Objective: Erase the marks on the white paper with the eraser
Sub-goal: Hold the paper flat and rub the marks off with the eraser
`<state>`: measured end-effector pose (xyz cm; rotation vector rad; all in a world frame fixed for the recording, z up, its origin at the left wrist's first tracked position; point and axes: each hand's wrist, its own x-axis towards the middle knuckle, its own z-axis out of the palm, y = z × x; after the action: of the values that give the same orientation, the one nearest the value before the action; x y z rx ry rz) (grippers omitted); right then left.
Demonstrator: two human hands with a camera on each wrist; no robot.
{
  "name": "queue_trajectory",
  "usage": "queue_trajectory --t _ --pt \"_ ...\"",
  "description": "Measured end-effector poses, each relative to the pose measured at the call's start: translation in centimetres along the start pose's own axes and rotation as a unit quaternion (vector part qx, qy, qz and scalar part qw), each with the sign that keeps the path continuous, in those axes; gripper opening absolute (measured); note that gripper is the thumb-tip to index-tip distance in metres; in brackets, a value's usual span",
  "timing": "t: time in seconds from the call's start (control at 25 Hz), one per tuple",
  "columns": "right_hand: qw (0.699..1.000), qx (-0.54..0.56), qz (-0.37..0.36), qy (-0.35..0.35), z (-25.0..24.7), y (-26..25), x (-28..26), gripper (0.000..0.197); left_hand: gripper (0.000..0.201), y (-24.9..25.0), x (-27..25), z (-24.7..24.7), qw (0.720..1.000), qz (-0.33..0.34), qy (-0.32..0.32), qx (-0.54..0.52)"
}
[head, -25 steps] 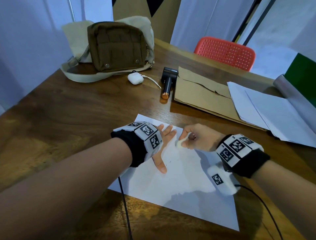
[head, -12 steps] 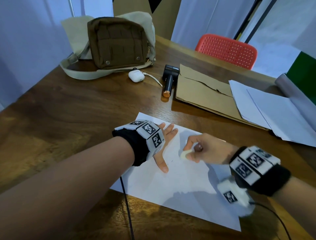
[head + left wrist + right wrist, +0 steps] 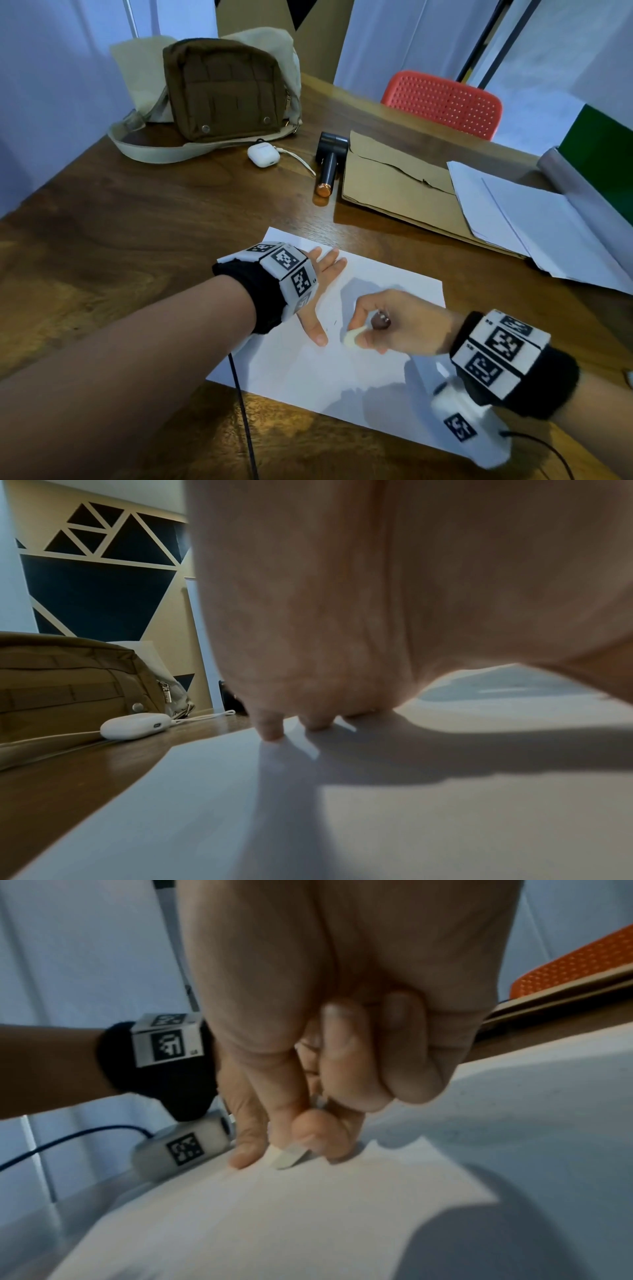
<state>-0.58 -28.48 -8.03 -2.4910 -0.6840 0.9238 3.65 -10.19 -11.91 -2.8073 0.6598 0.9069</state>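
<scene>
The right hand (image 3: 394, 322) is pinching the eraser (image 3: 352, 337) at its fingertips, pressing it onto the white paper (image 3: 308, 373); the left hand (image 3: 318, 291) is lying flat, fingers straight, pinning the sheet.

White paper (image 3: 342, 377), plain, faint dark pencil marks (image 3: 334, 322) near centre. Eraser (image 3: 352, 337): off-white. Table (image 3: 120, 240): dark brown wood, streaked grain, amber patches at 7 o'clock. Wristbands (image 3: 513, 363): black fabric carrying white blocks printed with black square codes. Bag (image 3: 222, 89) at 11 o'clock: olive-brown, webbing rows, two metal snaps; beige cloth (image 3: 137, 68) behind it. Earbud case (image 3: 263, 155): white. Handheld device (image 3: 330, 161) at 12 o'clock: dark grey, copper tip. Envelope (image 3: 394, 185): kraft brown. Chair (image 3: 442, 102) at 1 o'clock: orange-red, perforated dot pattern. Wall panel (image 3: 103, 574): cream with black triangles.
</scene>
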Motion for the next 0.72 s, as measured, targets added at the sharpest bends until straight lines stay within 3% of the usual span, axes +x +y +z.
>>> queue_trajectory --t 0.08,0.24,0.32,0.44,0.6,0.72 --pt "0.999 -0.023 0.005 0.024 -0.6 0.0 0.8 0.011 0.139 -0.1 0.1 0.1 1.000 0.001 0.001 -0.001" --pt "0.985 0.002 0.033 0.171 -2.2 0.0 3.0 0.007 0.140 -0.4 0.2 0.2 1.000 0.004 0.003 -0.020" --pt "0.991 0.022 0.019 0.133 -1.0 0.1 2.1 0.002 0.140 -0.4 0.2 0.2 1.000 0.007 0.007 -0.016" --pt "1.000 0.011 0.015 0.017 -0.1 -0.7 0.4 0.014 0.140 -0.3 0.3 0.4 1.000 0.007 0.007 -0.002" --pt "0.991 -0.019 0.061 0.116 -2.7 -0.7 2.5 0.002 0.139 -0.3 0.1 0.1 1.000 0.004 -0.003 -0.014" --pt "0.993 -0.017 0.035 0.107 -1.8 -0.5 1.7 0.009 0.140 -0.3 0.1 0.0 1.000 -0.001 -0.004 -0.005"
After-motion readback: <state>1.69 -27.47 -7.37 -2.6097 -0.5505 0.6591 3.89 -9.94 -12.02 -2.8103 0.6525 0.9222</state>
